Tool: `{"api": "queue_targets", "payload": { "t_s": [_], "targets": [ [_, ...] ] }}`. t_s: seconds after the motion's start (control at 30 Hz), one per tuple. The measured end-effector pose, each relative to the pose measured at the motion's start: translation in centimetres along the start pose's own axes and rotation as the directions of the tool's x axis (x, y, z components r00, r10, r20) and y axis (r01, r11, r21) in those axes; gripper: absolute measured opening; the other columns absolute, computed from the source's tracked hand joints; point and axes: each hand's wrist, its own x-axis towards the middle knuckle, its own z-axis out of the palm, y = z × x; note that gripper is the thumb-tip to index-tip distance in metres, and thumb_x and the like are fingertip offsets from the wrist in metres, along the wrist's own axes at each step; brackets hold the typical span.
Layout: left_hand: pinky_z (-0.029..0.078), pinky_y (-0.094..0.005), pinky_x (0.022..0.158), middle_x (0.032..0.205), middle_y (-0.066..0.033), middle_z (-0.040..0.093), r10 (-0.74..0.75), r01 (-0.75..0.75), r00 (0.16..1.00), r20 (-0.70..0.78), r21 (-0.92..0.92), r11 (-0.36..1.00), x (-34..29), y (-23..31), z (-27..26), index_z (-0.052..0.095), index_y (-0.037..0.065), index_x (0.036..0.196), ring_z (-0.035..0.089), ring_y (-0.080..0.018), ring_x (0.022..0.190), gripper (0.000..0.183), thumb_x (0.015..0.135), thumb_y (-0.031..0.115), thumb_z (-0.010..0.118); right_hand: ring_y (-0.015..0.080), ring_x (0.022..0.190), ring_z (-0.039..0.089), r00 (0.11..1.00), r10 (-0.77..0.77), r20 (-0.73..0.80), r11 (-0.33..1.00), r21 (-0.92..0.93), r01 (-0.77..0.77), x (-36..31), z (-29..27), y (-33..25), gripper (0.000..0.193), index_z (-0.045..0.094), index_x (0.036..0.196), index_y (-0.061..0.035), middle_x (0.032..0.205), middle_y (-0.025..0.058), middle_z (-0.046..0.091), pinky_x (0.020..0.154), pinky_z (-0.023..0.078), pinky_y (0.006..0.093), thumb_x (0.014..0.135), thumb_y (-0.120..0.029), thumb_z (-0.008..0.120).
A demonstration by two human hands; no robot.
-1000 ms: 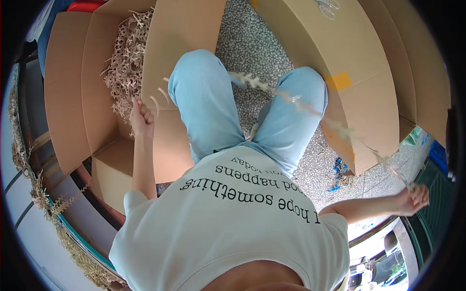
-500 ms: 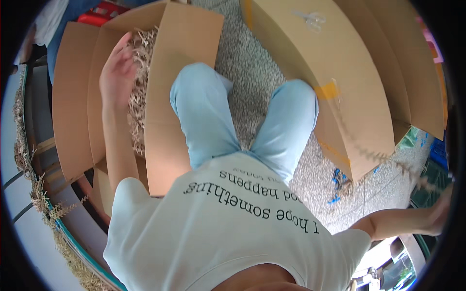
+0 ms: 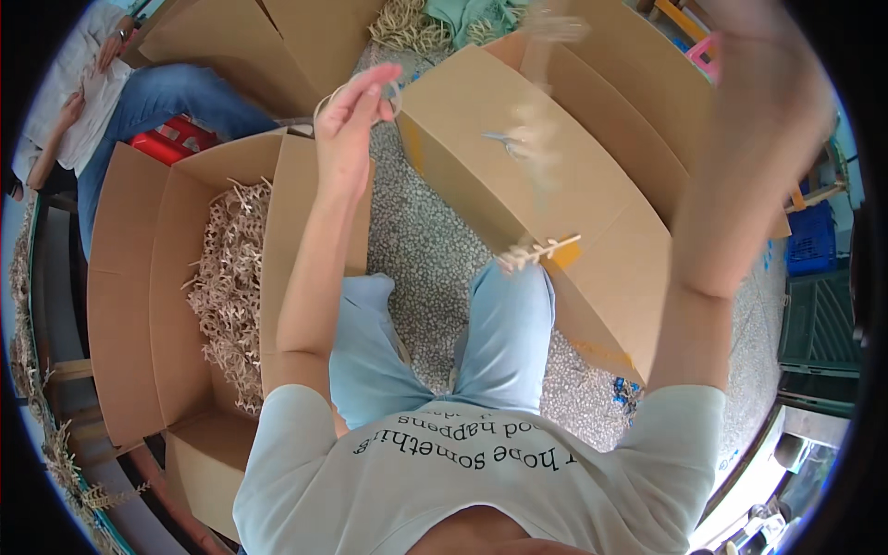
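Observation:
My left hand [image 3: 350,129] is raised between the two large boxes, its fingers closed together on a thin pale strand that loops at the fingertips. Motion smears my right hand [image 3: 772,79] at the upper right, so its fingers cannot be read. A pale, leafy-edged strip [image 3: 541,252] shows by my right knee, in front of the right cardboard box [image 3: 592,194]. Above it, another pale length [image 3: 536,134] is blurred in the air. Scissors [image 3: 499,138] lie on that box's flap, partly behind the blur. Many pale leafy strips [image 3: 231,287] fill the left cardboard box [image 3: 125,296].
Beyond the left box sits another person in blue jeans [image 3: 176,102], next to a red case [image 3: 174,139]. Pale strands [image 3: 407,26] and green cloth [image 3: 467,18] lie at the far side. A blue crate [image 3: 811,239] stands right. Speckled floor [image 3: 421,231] runs between the boxes.
My left hand has left the left box, moving right and closing. My right hand has swung up from the lower right. The view has shifted, showing more of the far side.

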Motion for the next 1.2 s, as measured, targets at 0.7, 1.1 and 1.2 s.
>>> {"api": "queue_targets", "payload": {
  "t_s": [0.7, 1.1, 1.2],
  "targets": [
    [0.050, -0.0257, 0.071, 0.100, -0.0083, 0.060, -0.137, 0.104, 0.973, 0.185, 0.179, 0.978, -5.1, -2.1, -1.8, 0.068, -0.001, 0.090, 0.056, -0.0149, 0.091, 0.012, 0.080, 0.006, 0.065, 0.0247, 0.104, 0.052, 0.871, 0.335, -0.360, 0.436, -0.760, -0.482, -16.3, 3.9, 30.3, 0.039, 0.050, 0.119, -0.0027, 0.116, 0.0135, 0.053, 0.081, 0.047, 0.0356, 0.086, -0.021, 0.056],
    [0.046, -0.0265, 0.074, 0.095, -0.0080, 0.063, 0.026, -0.077, 0.987, 0.161, 0.319, 0.945, -5.1, -3.1, -1.8, 0.070, 0.001, 0.083, 0.056, -0.0165, 0.090, 0.011, 0.077, 0.010, 0.069, 0.0367, 0.081, 0.060, 0.671, 0.700, -0.243, -0.056, -0.956, -0.287, -18.1, -2.0, 32.0, 0.023, 0.065, 0.092, -0.0063, 0.094, 0.0195, 0.060, 0.073, 0.049, 0.0442, 0.079, -0.024, 0.058],
    [0.045, -0.0266, 0.074, 0.095, -0.0076, 0.063, 0.044, -0.093, 0.989, 0.144, 0.355, 0.930, -5.1, -3.9, -1.8, 0.070, 0.001, 0.082, 0.057, -0.0167, 0.089, 0.010, 0.077, 0.010, 0.069, 0.0296, 0.076, 0.063, 0.720, 0.664, -0.201, -0.062, -0.975, -0.215, -17.2, -1.1, 31.1, 0.025, 0.064, 0.094, -0.0038, 0.091, 0.0150, 0.063, 0.067, 0.051, 0.0391, 0.079, -0.024, 0.060]
  ]
}}
